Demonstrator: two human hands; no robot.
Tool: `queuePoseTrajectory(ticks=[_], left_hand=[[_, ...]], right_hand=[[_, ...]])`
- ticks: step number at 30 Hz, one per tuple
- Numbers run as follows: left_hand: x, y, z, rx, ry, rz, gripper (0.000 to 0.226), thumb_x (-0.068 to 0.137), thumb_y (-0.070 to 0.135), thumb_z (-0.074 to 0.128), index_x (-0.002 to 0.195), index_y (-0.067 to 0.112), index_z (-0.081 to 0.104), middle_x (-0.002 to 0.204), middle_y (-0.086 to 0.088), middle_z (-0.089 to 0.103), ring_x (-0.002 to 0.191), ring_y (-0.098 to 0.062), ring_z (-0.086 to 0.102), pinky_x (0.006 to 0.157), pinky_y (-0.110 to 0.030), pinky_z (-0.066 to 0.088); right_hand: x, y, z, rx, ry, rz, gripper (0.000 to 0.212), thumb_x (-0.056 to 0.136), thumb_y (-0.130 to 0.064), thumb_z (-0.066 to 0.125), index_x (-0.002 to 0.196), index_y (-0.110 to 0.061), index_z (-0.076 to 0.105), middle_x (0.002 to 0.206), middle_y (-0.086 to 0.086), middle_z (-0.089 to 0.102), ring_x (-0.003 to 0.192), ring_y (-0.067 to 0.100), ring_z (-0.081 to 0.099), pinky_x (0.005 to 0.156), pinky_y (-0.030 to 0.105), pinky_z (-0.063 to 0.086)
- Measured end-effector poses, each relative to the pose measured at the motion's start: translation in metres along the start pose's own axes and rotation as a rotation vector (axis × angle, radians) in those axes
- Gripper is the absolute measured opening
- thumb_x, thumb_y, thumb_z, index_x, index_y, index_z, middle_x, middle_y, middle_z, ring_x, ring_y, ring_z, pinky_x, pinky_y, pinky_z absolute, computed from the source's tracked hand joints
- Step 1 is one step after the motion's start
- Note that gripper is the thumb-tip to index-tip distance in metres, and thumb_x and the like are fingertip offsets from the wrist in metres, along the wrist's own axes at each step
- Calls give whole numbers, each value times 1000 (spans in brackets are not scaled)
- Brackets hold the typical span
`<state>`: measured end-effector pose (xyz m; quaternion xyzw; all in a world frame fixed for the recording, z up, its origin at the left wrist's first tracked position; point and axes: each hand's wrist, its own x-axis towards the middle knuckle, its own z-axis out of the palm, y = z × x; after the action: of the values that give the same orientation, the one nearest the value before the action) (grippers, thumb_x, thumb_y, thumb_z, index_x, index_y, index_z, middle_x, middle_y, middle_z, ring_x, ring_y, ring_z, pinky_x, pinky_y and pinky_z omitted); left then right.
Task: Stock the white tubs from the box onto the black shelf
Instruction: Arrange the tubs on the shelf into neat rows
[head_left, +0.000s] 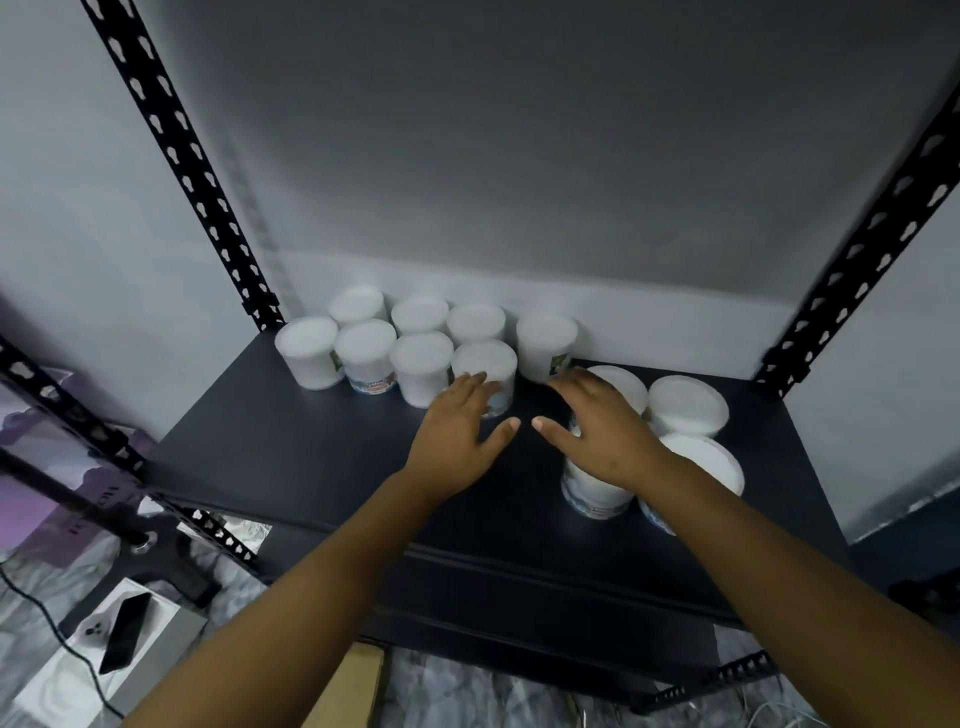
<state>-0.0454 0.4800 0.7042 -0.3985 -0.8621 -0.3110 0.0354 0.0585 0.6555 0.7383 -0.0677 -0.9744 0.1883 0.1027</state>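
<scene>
Several white tubs (366, 353) stand in two rows at the back left of the black shelf (291, 441). One more tub (546, 343) stands just right of the rows. Three wider white tubs (685, 408) cluster at the right. My left hand (460, 431) is stretched out, its straight fingers touching the front-row tub (491, 366). My right hand (597, 421) hovers with spread fingers over the nearest wide tub (592, 493) and reaches toward the lone tub. Neither hand holds anything. Only a corner of the cardboard box (353, 686) shows below the shelf.
Black perforated uprights (176, 150) frame the shelf on both sides, with a grey wall behind. On the floor at lower left lie a white box bearing a dark phone (124, 631), a black cable and a purple item.
</scene>
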Motion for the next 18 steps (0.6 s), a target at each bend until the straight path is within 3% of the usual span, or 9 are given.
queuePoseTrajectory(ticks=[5, 10, 18], left_hand=[[25, -38, -19, 70, 15, -48, 67, 87, 60, 41, 137, 15, 46, 144, -10, 44, 137, -26, 35, 113, -40, 28], [51, -72, -37, 224, -61, -72, 61, 91, 43, 53, 141, 11, 39, 148, -13, 39, 137, -31, 32, 113, -42, 27], [90, -113, -56, 409, -389, -141, 89, 82, 55, 58, 150, 21, 13, 158, -9, 13, 145, -29, 11, 117, -44, 16]], right_hand=[[43, -20, 14, -29, -43, 1, 63, 88, -55, 49, 138, -18, 41, 140, 4, 44, 130, 25, 41, 107, 37, 35], [80, -28, 26, -89, -163, 100, 72, 88, -54, 51, 146, -16, 28, 153, 8, 26, 139, 25, 26, 113, 38, 26], [117, -36, 46, -48, -253, 198, 86, 83, -58, 57, 149, -19, 17, 156, 5, 18, 139, 25, 24, 113, 38, 25]])
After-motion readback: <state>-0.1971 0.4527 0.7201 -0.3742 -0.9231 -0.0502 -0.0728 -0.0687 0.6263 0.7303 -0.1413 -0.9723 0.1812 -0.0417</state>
